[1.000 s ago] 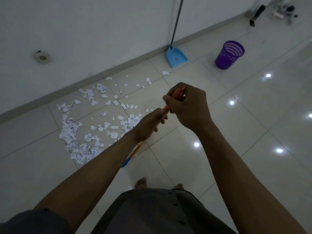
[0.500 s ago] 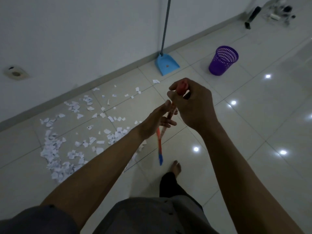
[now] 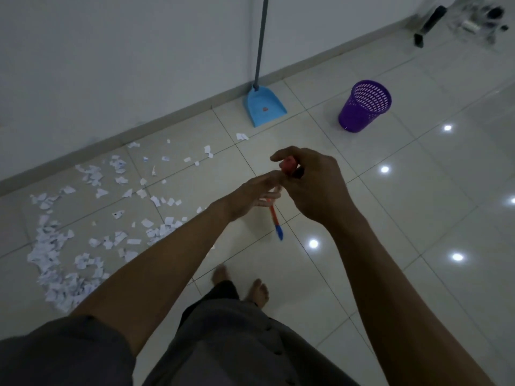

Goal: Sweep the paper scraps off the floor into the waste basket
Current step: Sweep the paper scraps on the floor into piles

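Observation:
White paper scraps (image 3: 64,254) lie spread over the floor tiles at my left, thickest at the lower left. I hold a broom with an orange handle and a blue lower end (image 3: 276,218) almost upright in front of me. My right hand (image 3: 312,185) grips the top of the handle. My left hand (image 3: 250,196) holds the handle just below, its fingers partly loosened. The broom's head is hidden behind my arms. A purple mesh waste basket (image 3: 365,107) stands upright at the far right.
A blue dustpan (image 3: 263,107) with a long grey handle leans against the white wall. Dark equipment (image 3: 429,23) sits in the far right corner. My bare feet (image 3: 242,285) stand on the glossy tiles below my hands.
The broom swung from pointing lower left toward the scraps to nearly vertical, its blue end now right of centre. My view shifted right and I stepped, so the scraps slid left.

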